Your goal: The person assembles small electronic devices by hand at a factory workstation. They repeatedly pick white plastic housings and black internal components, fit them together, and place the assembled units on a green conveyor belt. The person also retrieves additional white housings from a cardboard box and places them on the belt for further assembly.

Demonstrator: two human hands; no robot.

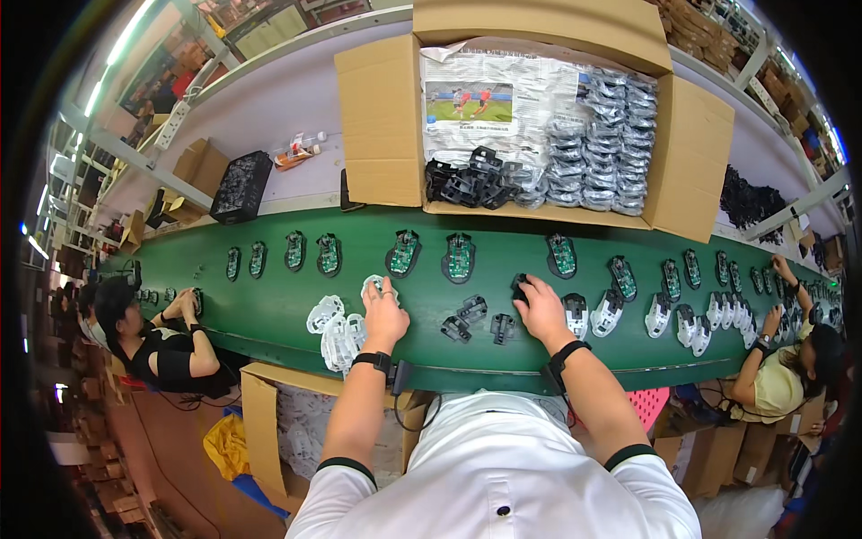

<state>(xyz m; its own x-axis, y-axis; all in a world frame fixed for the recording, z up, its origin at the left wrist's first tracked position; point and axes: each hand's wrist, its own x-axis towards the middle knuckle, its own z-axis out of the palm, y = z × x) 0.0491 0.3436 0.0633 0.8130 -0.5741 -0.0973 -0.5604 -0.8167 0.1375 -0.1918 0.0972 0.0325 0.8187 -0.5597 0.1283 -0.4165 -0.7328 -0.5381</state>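
My left hand [384, 312] rests on the green conveyor belt [269, 305] and grips a white plastic shell [375, 286]. More white shells [334, 329] lie in a heap just left of it. My right hand [541, 310] is closed on a small black part [519, 287] on the belt. Between the hands lie three loose black plastic parts [474, 319]. Both wrists wear black straps. A row of black bases with green circuit boards [460, 256] runs along the belt beyond my hands.
An open cardboard box [377, 117] behind the belt holds black parts [471, 180], bagged cables [606, 139] and paper. White-and-black assembled shells [660, 314] line the belt at right. A person sits at the left [157, 337], another at the right [790, 368]. Cardboard boxes stand by my legs.
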